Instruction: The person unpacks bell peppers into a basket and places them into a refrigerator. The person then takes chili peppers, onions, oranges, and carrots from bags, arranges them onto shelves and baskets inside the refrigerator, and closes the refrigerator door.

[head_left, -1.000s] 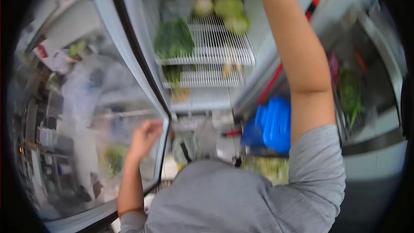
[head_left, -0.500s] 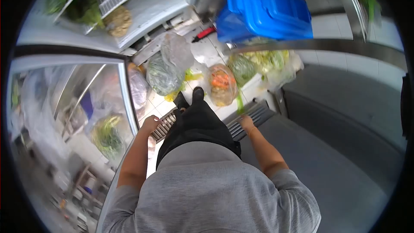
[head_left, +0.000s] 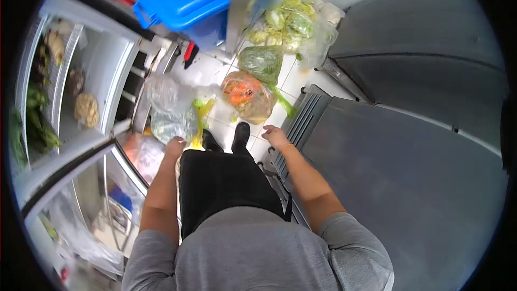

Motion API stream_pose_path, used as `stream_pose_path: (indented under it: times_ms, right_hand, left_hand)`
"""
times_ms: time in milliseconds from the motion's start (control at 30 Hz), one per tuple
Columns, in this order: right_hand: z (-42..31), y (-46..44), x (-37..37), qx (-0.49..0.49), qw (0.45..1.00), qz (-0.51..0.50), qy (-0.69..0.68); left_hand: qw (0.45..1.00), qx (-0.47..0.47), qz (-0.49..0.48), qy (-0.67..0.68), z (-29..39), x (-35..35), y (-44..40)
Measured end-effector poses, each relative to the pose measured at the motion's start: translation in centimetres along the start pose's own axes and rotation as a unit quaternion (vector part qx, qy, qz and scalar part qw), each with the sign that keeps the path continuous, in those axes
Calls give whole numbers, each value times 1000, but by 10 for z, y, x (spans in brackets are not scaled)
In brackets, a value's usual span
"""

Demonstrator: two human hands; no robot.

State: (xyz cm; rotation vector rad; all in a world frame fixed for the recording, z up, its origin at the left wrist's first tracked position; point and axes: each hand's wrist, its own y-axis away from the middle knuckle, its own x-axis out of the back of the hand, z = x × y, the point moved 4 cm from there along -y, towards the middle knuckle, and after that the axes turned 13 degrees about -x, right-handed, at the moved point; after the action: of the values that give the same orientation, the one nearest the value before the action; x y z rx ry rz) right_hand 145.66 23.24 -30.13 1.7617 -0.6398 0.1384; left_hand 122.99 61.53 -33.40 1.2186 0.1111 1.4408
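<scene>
My left hand (head_left: 175, 146) hangs beside my thigh, loosely open, and I see nothing in it. Just beyond it in the view lies a clear plastic bag of greens (head_left: 175, 123) on the floor; whether they touch I cannot tell. My right hand (head_left: 276, 137) is held out on the other side, fingers apart and bare of any object, with a band at the wrist. Ahead of my dark shoes sits a clear bag of carrots and brownish produce (head_left: 249, 97). Behind that bag are a bag of green vegetables (head_left: 261, 64) and a heap of bagged pale leafy vegetables (head_left: 291, 21).
A blue lidded bin (head_left: 188, 0) stands at the back. An open refrigerator (head_left: 116, 64) with vegetables on its racks is at left, its glass door (head_left: 129, 170) swung out. Large grey metal cabinets (head_left: 388, 156) flank my right. A red-and-black tool (head_left: 189, 54) lies on the tiles.
My view has turned, and I stand closer to the bags on the floor. Both hands have come forward, and the right hand is now away from the slatted metal vent.
</scene>
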Motion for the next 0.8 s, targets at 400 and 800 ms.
stream_pose_path:
  times_ms: [400, 800]
  right_hand:
    - [112, -160, -69, -153, 985, 80, 15]
    - [30, -380, -211, -198, 731, -123, -641]
  left_hand:
    - [959, -194, -158, -133, 145, -131, -205]
    - [969, -149, -146, 133, 69, -202, -249]
